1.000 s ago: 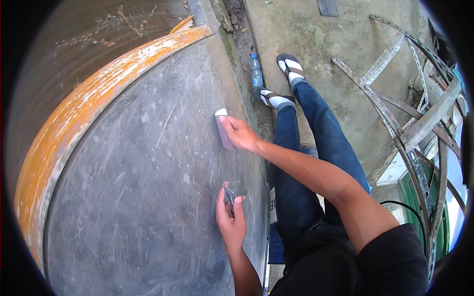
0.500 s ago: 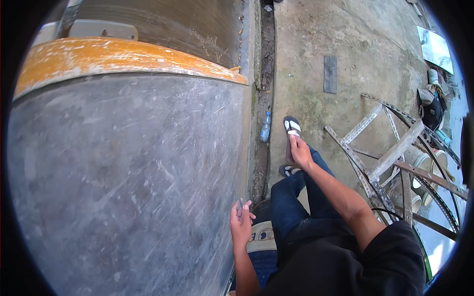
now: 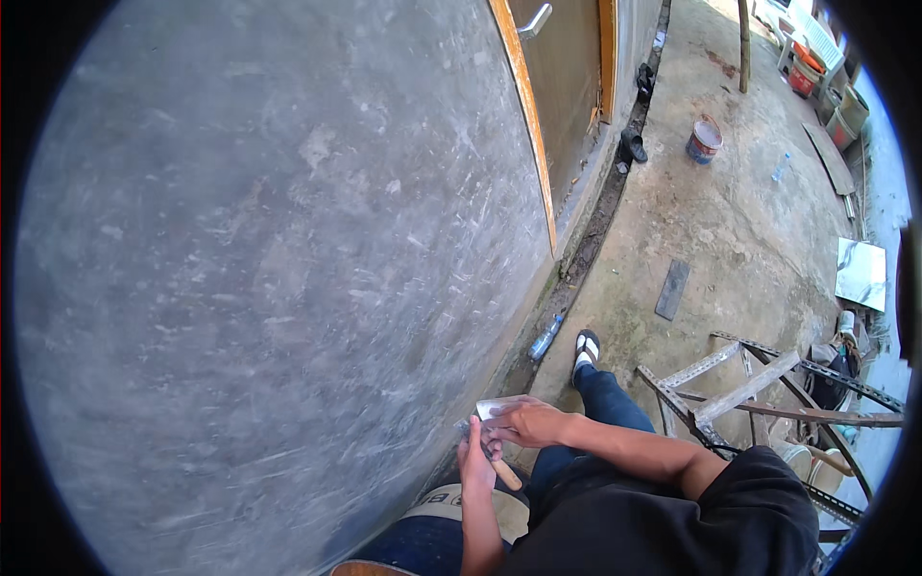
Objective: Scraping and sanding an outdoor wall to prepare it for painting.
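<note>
My hands are together low in front of me, beside a grey wall (image 3: 269,288). My left hand (image 3: 475,466) is closed around a tool with a wooden handle (image 3: 507,475), which looks like a scraper; fingers hide most of its blade. My right hand (image 3: 534,423) grips a thin, flat, pale plate (image 3: 496,408) from its right side. The plate's near edge meets the left fingers, and I cannot tell whether it touches the tool. Just below my hands stands a dark blue drum (image 3: 413,542) with a cream band.
An orange door frame (image 3: 531,125) edges a brown door (image 3: 562,96) ahead. In the gutter by the wall lies a plastic bottle (image 3: 545,337). A metal angle-bar frame (image 3: 720,408) stands close on my right. Farther off are a grey board (image 3: 672,290), a bucket (image 3: 704,144) and dark sandals (image 3: 633,146).
My right hand has come back from farther out to meet the left. The view has swung, bringing in more wall, the door and the bucket. The wooden handle now shows.
</note>
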The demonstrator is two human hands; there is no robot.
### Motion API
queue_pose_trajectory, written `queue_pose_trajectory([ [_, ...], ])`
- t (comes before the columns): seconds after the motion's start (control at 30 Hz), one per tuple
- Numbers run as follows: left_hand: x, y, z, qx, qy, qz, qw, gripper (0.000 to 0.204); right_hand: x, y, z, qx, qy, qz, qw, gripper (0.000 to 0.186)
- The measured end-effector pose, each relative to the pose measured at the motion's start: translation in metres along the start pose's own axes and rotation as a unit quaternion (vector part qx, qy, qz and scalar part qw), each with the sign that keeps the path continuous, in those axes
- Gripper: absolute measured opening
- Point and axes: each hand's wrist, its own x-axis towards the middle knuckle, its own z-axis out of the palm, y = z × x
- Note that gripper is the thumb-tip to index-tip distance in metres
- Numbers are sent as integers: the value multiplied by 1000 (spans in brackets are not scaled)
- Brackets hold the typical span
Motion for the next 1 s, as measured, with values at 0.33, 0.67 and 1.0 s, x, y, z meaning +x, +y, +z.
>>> queue_pose_trajectory([
  [0.33,-52,-31,-58,-78,47,69,993,14,-9,-111,-30,-22,-182,-42,982,47],
  [0.67,-94,-3,-34,-80,63,188,977,9,-14,-150,-55,-2,239,-48,970,38],
  [1.0,-139,61,60,-273,143,313,898,11,3,-146,-83,374,-81,65,922,87],
])
